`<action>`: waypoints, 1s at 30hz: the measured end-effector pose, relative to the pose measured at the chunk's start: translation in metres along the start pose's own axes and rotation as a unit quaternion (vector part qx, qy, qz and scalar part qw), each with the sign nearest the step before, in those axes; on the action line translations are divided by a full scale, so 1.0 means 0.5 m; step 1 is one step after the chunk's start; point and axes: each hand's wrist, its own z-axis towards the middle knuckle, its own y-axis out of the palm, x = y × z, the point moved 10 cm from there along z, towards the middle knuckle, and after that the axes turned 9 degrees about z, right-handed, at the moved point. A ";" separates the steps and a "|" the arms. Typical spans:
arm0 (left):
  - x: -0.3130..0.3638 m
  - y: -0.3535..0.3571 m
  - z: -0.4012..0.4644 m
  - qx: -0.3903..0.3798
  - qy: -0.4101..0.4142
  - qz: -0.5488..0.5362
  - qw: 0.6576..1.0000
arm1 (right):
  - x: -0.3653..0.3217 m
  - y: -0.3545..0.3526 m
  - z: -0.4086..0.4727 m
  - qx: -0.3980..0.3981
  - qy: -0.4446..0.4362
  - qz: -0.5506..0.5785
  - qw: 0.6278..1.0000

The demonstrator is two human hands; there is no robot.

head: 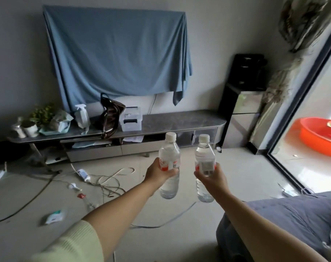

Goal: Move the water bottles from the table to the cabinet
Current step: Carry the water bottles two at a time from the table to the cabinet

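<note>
Both arms are extending forward at mid-frame, each hand carrying one clear plastic water bottle in the air above the pale floor (pixel 227 167). The left hand (pixel 159 172) is gripping the left bottle (pixel 169 163) around its red-and-white label, fingers curling round the far side and the thumb lying on the near side. The right hand (pixel 211 176) is gripping the right bottle (pixel 205 163) at its label band in the same manner, with the barcode panel facing the camera. Both bottles are standing roughly upright, white caps on, and both are appearing full or nearly full. They are hanging near each other but not touching.

Beyond them, the low grey cabinet (pixel 179 121) is running along the far wall. On its top, toward the left, are sitting a clear storage box (pixel 131 120), a dark brown handbag (pixel 111 118), a spray bottle (pixel 81 115) and a small potted plant (pixel 35 120). A blue cloth (pixel 119 53) is hanging on the wall above. A dark water dispenser (pixel 244 103) is standing just beside the cabinet's right end.

Cables (pixel 107 181) are trailing across the floor at left. A grey sofa (pixel 293 220) is occupying the lower right corner. An orange basin (pixel 319 137) is lying beyond the glass door at right
</note>
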 end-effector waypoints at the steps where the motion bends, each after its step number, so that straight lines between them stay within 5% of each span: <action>1: 0.009 0.014 0.031 -0.011 0.004 0.003 1.000 | 0.006 -0.004 0.026 0.009 0.004 0.000 1.000; 11: 0.134 0.103 0.383 -0.095 0.040 0.009 0.995 | -0.006 -0.017 0.336 0.089 0.013 0.012 0.996; 30: 0.298 0.334 0.932 -0.132 0.028 0.014 0.991 | 0.086 -0.103 0.935 0.074 0.027 0.041 0.996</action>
